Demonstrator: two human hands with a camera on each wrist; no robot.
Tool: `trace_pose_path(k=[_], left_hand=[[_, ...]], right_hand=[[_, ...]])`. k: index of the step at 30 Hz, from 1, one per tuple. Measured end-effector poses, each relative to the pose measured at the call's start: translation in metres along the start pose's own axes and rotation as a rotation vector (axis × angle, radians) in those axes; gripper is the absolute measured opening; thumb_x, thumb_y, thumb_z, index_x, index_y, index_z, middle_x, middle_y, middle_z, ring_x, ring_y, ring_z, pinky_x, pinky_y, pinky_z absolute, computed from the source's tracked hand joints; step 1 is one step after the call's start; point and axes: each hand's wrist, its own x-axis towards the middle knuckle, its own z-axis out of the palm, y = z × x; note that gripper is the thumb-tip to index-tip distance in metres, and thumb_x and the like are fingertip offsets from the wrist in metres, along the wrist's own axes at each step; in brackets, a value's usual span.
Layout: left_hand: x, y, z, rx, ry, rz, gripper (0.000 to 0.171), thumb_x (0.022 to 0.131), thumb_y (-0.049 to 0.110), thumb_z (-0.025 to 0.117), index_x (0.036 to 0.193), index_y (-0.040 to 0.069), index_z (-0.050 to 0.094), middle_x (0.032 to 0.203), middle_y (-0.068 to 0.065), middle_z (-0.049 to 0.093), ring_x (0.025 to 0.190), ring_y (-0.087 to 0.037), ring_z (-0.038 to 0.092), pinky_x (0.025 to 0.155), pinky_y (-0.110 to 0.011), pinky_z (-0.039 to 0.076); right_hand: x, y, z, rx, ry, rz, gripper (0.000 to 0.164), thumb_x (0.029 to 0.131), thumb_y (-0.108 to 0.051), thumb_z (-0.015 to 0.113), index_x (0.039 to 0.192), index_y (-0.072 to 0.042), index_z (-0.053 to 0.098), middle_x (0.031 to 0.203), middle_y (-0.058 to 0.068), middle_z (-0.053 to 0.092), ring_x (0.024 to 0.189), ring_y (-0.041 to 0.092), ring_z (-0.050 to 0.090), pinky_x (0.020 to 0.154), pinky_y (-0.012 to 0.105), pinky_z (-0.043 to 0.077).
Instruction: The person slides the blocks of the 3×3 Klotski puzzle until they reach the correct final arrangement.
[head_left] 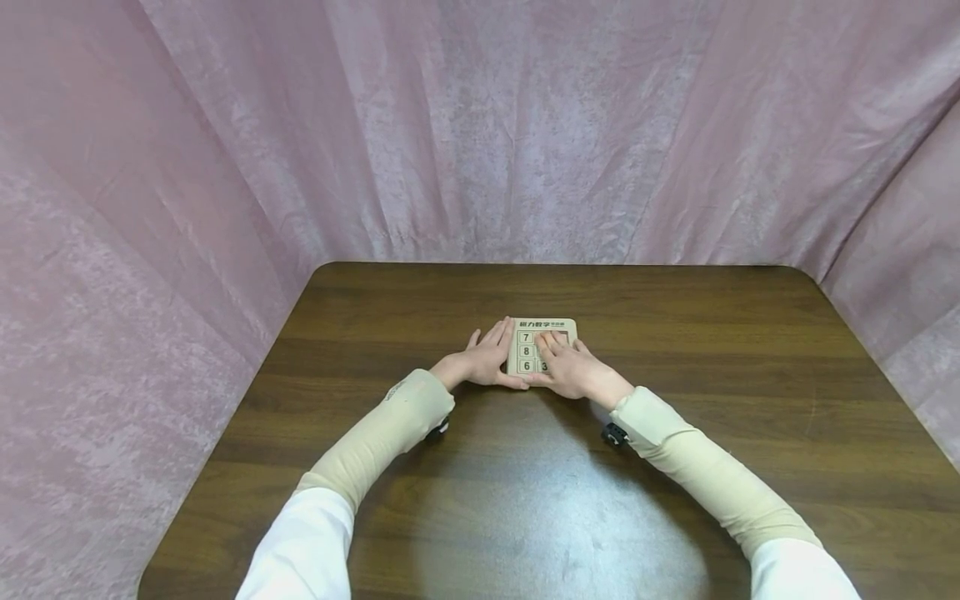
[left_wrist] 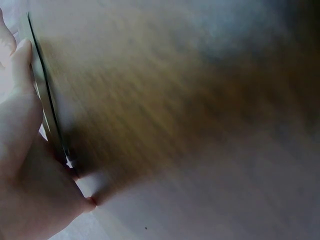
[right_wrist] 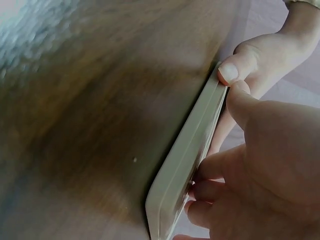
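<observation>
A cream number sliding puzzle [head_left: 543, 324] lies flat on the table, with tiles 7, 8 and 6 readable down its left column. Straight fingers of my left hand [head_left: 486, 360] lie along the puzzle's left edge, its thumb at the near left corner. My right hand [head_left: 572, 369] reaches over the right part, fingertips resting on the number tiles and hiding several of them. Both thumbs meet at the near edge. In the right wrist view, the puzzle's pale side wall [right_wrist: 172, 185] runs below my right fingers, which are slightly bent.
The brown wooden table [head_left: 675, 333] has rounded far corners. Pink velvet curtains [head_left: 525, 133] hang behind it and at both sides. A small black device [head_left: 614, 433] sits under the right wrist. Light glares off the near part of the tabletop.
</observation>
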Motion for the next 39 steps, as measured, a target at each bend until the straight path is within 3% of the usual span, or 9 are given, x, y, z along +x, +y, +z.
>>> trace_pose_path(k=[18, 39], left_hand=[[0.000, 0.000, 0.002, -0.015, -0.022, 0.003, 0.119, 0.085, 0.068, 0.057, 0.152, 0.003, -0.016, 0.162, -0.014, -0.014, 0.152, -0.024, -0.007, 0.119, -0.056, 0.005], [-0.001, 0.001, 0.000, -0.019, 0.005, 0.007, 0.121, 0.083, 0.067, 0.059, 0.153, 0.002, -0.014, 0.163, -0.015, -0.012, 0.152, -0.025, -0.005, 0.119, -0.057, 0.005]], right_hand=[[-0.016, 0.006, -0.003, 0.004, 0.006, 0.004, 0.084, 0.099, -0.056, 0.039, 0.153, 0.005, 0.015, 0.160, 0.022, 0.015, 0.149, 0.037, 0.014, 0.114, 0.063, 0.019], [-0.037, 0.009, -0.002, 0.016, -0.009, 0.014, 0.084, 0.099, -0.053, 0.043, 0.152, 0.006, 0.014, 0.160, 0.024, 0.013, 0.148, 0.040, 0.015, 0.113, 0.064, 0.018]])
